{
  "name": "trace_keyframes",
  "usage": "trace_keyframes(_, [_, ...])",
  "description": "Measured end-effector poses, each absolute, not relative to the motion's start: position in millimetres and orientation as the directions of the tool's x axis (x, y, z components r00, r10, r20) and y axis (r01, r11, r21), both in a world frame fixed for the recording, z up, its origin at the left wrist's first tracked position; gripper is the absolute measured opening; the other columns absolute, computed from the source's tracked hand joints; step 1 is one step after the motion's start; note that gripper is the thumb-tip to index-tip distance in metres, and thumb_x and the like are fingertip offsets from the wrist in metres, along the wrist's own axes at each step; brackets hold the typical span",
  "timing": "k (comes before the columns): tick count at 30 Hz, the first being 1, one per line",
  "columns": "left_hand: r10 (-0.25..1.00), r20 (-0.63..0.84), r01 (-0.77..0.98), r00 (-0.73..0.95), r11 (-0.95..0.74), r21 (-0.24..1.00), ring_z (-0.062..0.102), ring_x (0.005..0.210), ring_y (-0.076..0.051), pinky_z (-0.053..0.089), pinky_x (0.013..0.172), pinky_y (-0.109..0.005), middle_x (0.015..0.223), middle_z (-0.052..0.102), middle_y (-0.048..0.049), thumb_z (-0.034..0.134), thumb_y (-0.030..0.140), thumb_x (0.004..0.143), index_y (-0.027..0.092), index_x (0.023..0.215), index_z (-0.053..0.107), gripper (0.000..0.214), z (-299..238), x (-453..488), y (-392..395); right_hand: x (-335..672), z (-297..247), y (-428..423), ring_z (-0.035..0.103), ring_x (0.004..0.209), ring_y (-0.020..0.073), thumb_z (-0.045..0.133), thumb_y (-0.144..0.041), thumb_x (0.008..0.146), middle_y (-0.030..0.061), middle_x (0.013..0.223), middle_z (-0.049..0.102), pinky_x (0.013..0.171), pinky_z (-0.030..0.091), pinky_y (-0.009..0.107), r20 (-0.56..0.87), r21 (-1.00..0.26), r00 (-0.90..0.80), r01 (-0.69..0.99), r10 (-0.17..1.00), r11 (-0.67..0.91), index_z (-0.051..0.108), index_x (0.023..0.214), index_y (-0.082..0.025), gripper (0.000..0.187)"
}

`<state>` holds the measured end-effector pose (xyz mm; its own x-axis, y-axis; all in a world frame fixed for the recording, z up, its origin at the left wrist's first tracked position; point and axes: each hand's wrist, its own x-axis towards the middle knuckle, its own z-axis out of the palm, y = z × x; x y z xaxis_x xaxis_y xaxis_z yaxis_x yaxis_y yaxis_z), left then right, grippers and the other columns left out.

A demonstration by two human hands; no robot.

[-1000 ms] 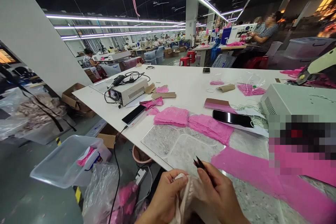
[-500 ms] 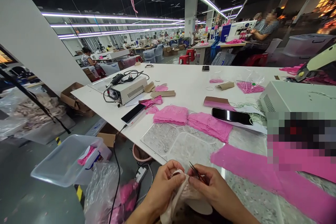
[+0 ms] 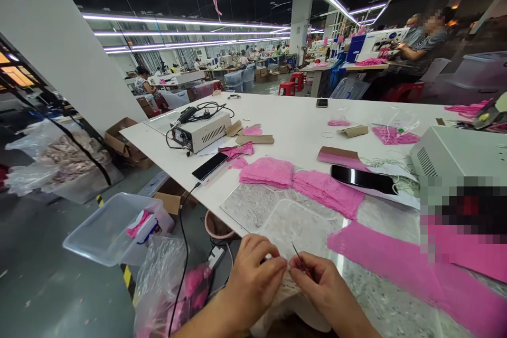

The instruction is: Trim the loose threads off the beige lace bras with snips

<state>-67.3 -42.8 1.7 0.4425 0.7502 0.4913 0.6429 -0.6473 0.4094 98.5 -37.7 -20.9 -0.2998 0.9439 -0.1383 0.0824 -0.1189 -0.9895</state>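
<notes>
My right hand (image 3: 322,280) is closed around a slim dark pointed tool, apparently small scissors (image 3: 297,253), whose tip points up and left. My left hand (image 3: 255,280) is closed in a pinch, its fingertips almost meeting those of the right; whatever they hold is hidden. Beneath both hands hangs a cream fabric piece (image 3: 287,303), with a smooth pale rounded part (image 3: 312,317) at its lower right. The front of the work table (image 3: 253,208), with its grey marbled covering, lies just beyond the hands.
Stacked pink lace pieces (image 3: 265,171) and a long pink fabric strip (image 3: 388,259) lie on the table. A black phone (image 3: 362,179), another phone (image 3: 209,166) and a power box (image 3: 206,132) sit around them. Below left stand a clear bin (image 3: 114,229) and a pink bucket (image 3: 217,226).
My left hand has turned over, back upward, and moved off the cream fabric's edge to pinch beside the right fingertips. The fabric hangs lower. The view has swung slightly left.
</notes>
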Motion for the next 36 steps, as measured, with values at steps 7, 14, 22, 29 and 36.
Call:
trace_keyframes(7, [0.716, 0.507, 0.644, 0.479, -0.68, 0.352, 0.054, 0.075, -0.02, 0.042, 0.072, -0.034, 0.071, 0.063, -0.0063, 0.048, 0.002, 0.074, 0.019, 0.075, 0.063, 0.022, 2.4, -60.1, -40.7, 94.0, -17.8, -36.0, 0.028, 0.053, 0.0105, 0.053, -0.034, 0.075, -0.0068, 0.055, 0.03, 0.048, 0.026, 0.022, -0.135, -0.989, -0.343, 0.099, 0.929, -0.107, 0.043, 0.057, -0.019, 0.026])
trace_keyframes(14, [0.866, 0.499, 0.53, -0.045, -0.402, 0.747, 0.055, 0.068, -0.017, 0.041, 0.065, -0.026, 0.069, 0.06, -0.0035, 0.051, 0.002, 0.068, 0.018, 0.064, 0.062, 0.019, -9.5, -66.6, -21.8, 95.3, -18.8, -32.3, 0.033, 0.053, 0.0103, 0.063, -0.035, 0.07, -0.0057, 0.055, 0.039, 0.052, 0.031, 0.023, -0.209, -0.939, -0.372, -0.183, 0.904, -0.292, 0.053, 0.06, -0.017, 0.023])
trace_keyframes(22, [0.872, 0.453, 0.569, 0.185, -0.471, 0.674, 0.059, 0.058, -0.015, 0.043, 0.056, -0.023, 0.066, 0.066, -0.0069, 0.059, 0.013, 0.079, 0.017, 0.078, 0.071, 0.013, 8.8, -67.9, -50.5, 94.6, -19.4, -34.7, 0.035, 0.051, 0.0102, 0.062, -0.04, 0.072, -0.0055, 0.056, 0.041, 0.048, 0.03, 0.022, -0.219, -0.953, -0.301, -0.136, 0.928, -0.269, 0.054, 0.064, -0.017, 0.026])
trace_keyframes(29, [0.713, 0.654, 0.631, 0.254, -0.634, 0.446, 0.063, 0.06, -0.015, 0.049, 0.056, -0.023, 0.07, 0.069, -0.008, 0.05, 0.006, 0.083, 0.014, 0.094, 0.066, 0.021, -8.7, -55.3, -57.7, 95.0, -21.9, -39.1, 0.036, 0.053, 0.0117, 0.055, -0.04, 0.077, -0.0048, 0.057, 0.04, 0.049, 0.032, 0.022, -0.097, -0.991, -0.251, 0.115, 0.963, -0.07, 0.055, 0.064, -0.016, 0.027])
trace_keyframes(36, [0.741, 0.629, 0.659, 0.235, -0.598, 0.457, 0.063, 0.057, -0.015, 0.05, 0.054, -0.022, 0.067, 0.069, -0.0066, 0.053, 0.007, 0.08, 0.013, 0.086, 0.065, 0.015, -4.3, -55.8, -57.1, 90.0, -13.3, -41.3, 0.035, 0.051, 0.0119, 0.053, -0.038, 0.077, -0.0055, 0.053, 0.035, 0.046, 0.031, 0.022, 0.047, -0.973, -0.229, 0.211, 0.972, 0.097, 0.048, 0.055, -0.018, 0.03])
